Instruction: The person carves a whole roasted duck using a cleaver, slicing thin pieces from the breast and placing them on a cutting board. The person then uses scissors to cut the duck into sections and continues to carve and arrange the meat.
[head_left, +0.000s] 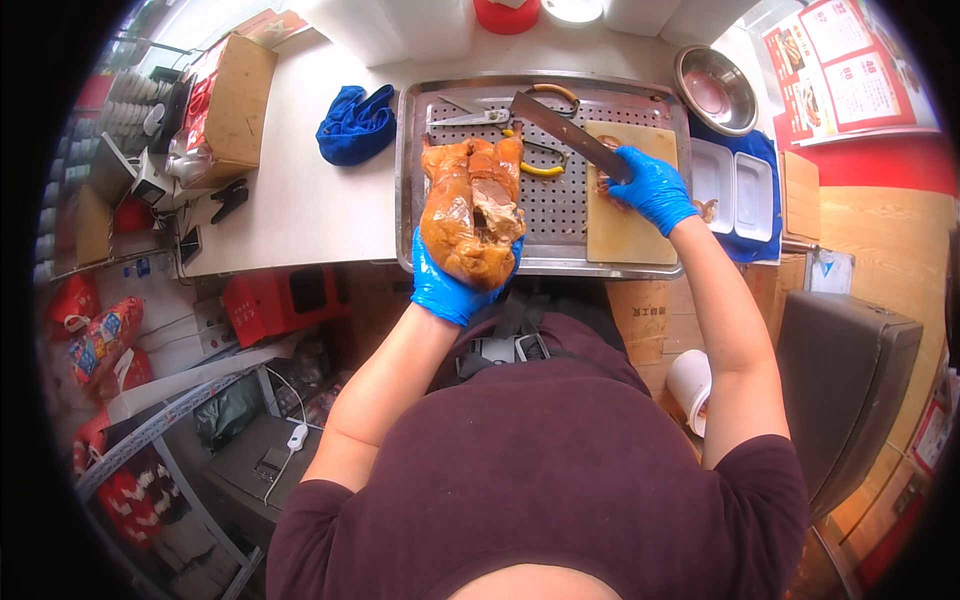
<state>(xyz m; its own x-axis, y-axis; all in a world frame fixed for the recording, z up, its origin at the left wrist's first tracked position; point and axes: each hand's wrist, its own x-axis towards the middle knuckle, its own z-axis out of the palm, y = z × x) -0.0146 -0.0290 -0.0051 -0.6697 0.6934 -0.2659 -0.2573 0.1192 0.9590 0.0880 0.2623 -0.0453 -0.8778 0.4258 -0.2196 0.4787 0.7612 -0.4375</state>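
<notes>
My left hand (457, 289), in a blue glove, cups the near end of a glossy brown roast bird (469, 210) over the left part of a perforated metal tray (541, 268). Gloved in blue too, my right hand (652, 187) grips a broad-bladed knife (570, 139), its blade angled up and left above the tray. Beneath the knife hand, pieces of meat (604, 180) lie on a yellowish cutting board (630, 240). Behind the bird are metal scissors (472, 118) and a tool with yellow handles (544, 170), partly covered.
A crumpled blue cloth (355, 125) lies left of the tray. To the right stand a steel bowl (716, 90) and white plastic containers (752, 196) on blue cloth. A cardboard box (232, 109) is at the far left; a white bucket (688, 386) stands below the table.
</notes>
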